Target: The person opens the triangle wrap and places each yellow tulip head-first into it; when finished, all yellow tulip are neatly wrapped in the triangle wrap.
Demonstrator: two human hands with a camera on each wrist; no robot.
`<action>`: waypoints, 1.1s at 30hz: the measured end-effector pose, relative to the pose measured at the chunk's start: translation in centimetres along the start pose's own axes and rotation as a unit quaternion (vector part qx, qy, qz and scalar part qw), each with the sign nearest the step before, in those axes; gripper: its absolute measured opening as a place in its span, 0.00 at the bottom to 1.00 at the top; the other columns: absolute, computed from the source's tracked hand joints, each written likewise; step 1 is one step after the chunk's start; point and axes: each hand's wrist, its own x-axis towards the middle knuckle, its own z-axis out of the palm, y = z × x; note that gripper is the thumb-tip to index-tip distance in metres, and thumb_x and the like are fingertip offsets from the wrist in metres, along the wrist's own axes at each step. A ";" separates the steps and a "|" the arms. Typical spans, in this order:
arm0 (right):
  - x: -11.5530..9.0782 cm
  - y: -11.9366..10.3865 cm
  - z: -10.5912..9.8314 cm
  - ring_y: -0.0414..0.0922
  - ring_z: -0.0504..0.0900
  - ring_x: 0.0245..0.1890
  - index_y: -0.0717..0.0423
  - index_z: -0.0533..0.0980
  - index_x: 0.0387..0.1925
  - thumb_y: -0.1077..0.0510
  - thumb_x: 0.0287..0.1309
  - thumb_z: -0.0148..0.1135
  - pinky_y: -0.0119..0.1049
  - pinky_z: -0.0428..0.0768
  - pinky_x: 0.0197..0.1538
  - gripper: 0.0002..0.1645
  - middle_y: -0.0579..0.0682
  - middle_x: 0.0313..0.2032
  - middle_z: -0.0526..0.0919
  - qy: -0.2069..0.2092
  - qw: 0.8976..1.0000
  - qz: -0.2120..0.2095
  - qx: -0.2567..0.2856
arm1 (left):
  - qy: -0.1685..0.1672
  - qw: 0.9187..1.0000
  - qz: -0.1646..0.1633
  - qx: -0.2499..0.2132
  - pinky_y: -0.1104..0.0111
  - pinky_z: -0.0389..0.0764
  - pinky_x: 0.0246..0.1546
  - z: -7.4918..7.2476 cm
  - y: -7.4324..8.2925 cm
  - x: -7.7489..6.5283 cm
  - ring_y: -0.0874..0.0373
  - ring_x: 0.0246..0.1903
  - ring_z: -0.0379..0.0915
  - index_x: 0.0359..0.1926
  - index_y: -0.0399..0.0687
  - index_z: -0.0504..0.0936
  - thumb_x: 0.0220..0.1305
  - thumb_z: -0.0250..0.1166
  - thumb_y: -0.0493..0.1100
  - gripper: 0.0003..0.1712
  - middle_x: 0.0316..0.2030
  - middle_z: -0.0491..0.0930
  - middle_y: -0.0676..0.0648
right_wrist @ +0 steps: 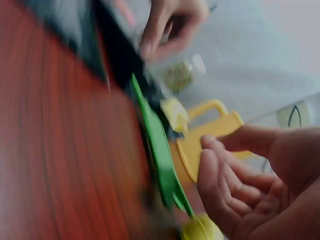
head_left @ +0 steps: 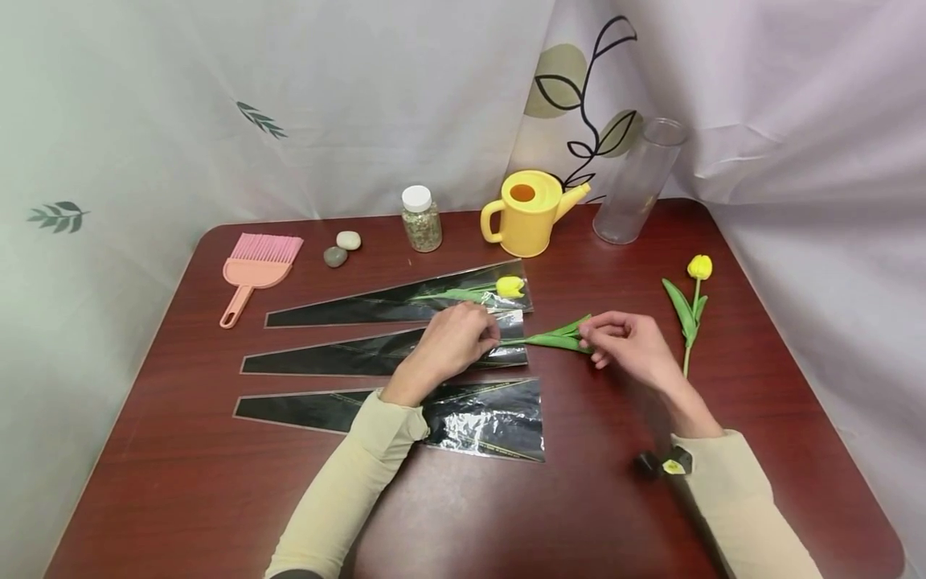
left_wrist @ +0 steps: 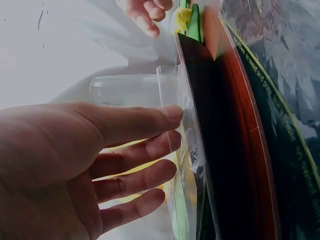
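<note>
My left hand (head_left: 450, 342) pinches the clear film at the wide end of the middle flower sleeve (head_left: 325, 354); in the left wrist view the film edge (left_wrist: 181, 150) lies at my thumb and fingertips. An artificial tulip (right_wrist: 160, 150) has its stem in that sleeve's mouth and its leaves (head_left: 559, 336) outside. My right hand (head_left: 633, 346) is beside the leaves and hides the bloom in the head view. Its fingers are loosely curled, with a gap to the tulip in the right wrist view. The far sleeve (head_left: 347, 308) holds another yellow tulip (head_left: 510, 287); the near sleeve (head_left: 499, 422) lies flat.
A third yellow tulip (head_left: 689, 310) lies at the right. Along the back stand a jar with a white lid (head_left: 421, 219), a yellow watering can (head_left: 531, 217) and a clear vase (head_left: 640, 185). A pink brush and dustpan (head_left: 255, 273) and two stones (head_left: 342, 248) are at the left.
</note>
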 end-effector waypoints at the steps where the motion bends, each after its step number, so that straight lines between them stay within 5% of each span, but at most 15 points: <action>1: 0.0 0.0 -0.4 0.43 0.82 0.20 0.71 0.79 0.43 0.63 0.63 0.64 0.35 0.82 0.27 0.13 0.59 0.31 0.86 0.008 0.999 -0.025 -0.041 | -0.001 1.000 0.000 0.000 0.62 0.80 0.36 0.0 0.0 0.0 0.58 0.37 0.77 0.28 0.58 0.87 0.59 0.71 0.43 0.04 0.31 0.81 0.57; 4: 0.2 0.3 -0.9 0.43 0.82 0.22 0.60 0.83 0.38 0.61 0.61 0.66 0.30 0.79 0.27 0.06 0.51 0.28 0.86 0.039 0.978 -0.107 -0.177 | -0.003 1.000 -0.002 -0.002 0.62 0.80 0.36 0.0 -0.1 0.0 0.58 0.37 0.77 0.29 0.58 0.87 0.60 0.71 0.44 0.04 0.31 0.82 0.57; 8: 0.7 1.0 -0.8 0.39 0.79 0.27 0.53 0.84 0.34 0.63 0.57 0.69 0.31 0.77 0.30 0.04 0.42 0.27 0.83 0.072 0.923 -0.220 -0.307 | -0.001 1.000 -0.002 -0.006 0.62 0.80 0.35 0.0 -0.1 0.0 0.58 0.37 0.77 0.29 0.58 0.86 0.60 0.71 0.44 0.04 0.31 0.81 0.57; 12: 1.2 1.7 -0.8 0.41 0.77 0.32 0.55 0.83 0.33 0.65 0.52 0.71 0.40 0.76 0.33 0.06 0.44 0.30 0.83 0.068 0.874 -0.299 -0.377 | 0.000 1.000 -0.002 -0.008 0.62 0.80 0.35 0.0 -0.1 0.0 0.58 0.37 0.77 0.29 0.58 0.86 0.60 0.71 0.44 0.04 0.31 0.81 0.57; 18: 1.7 2.1 -0.9 0.49 0.77 0.36 0.57 0.83 0.33 0.64 0.49 0.73 0.47 0.70 0.44 0.07 0.49 0.32 0.83 0.048 0.837 -0.330 -0.433 | 0.000 1.000 -0.002 -0.007 0.63 0.80 0.35 0.0 -0.1 0.1 0.58 0.37 0.77 0.29 0.58 0.86 0.60 0.71 0.43 0.04 0.30 0.81 0.57; 26: 2.0 2.2 -1.3 0.54 0.79 0.38 0.59 0.83 0.32 0.69 0.45 0.73 0.50 0.69 0.51 0.10 0.52 0.32 0.83 0.017 0.829 -0.346 -0.438 | 0.003 1.000 0.000 -0.004 0.62 0.80 0.35 0.0 -0.1 0.1 0.58 0.37 0.77 0.29 0.58 0.86 0.60 0.71 0.43 0.04 0.30 0.81 0.57; 29: 2.3 1.8 -0.9 0.52 0.79 0.39 0.57 0.84 0.32 0.68 0.45 0.75 0.49 0.69 0.52 0.10 0.49 0.32 0.83 -0.005 0.841 -0.346 -0.415 | 0.003 1.000 0.001 -0.005 0.63 0.79 0.35 0.1 0.0 0.1 0.59 0.37 0.77 0.29 0.58 0.86 0.60 0.71 0.44 0.04 0.31 0.81 0.57; 33: 3.0 1.1 0.4 0.46 0.79 0.38 0.52 0.86 0.34 0.64 0.49 0.74 0.47 0.70 0.51 0.09 0.42 0.33 0.83 -0.047 0.873 -0.334 -0.352 | 0.004 1.000 0.005 -0.013 0.64 0.78 0.36 0.1 0.1 0.2 0.60 0.37 0.76 0.29 0.59 0.86 0.60 0.72 0.45 0.03 0.31 0.81 0.59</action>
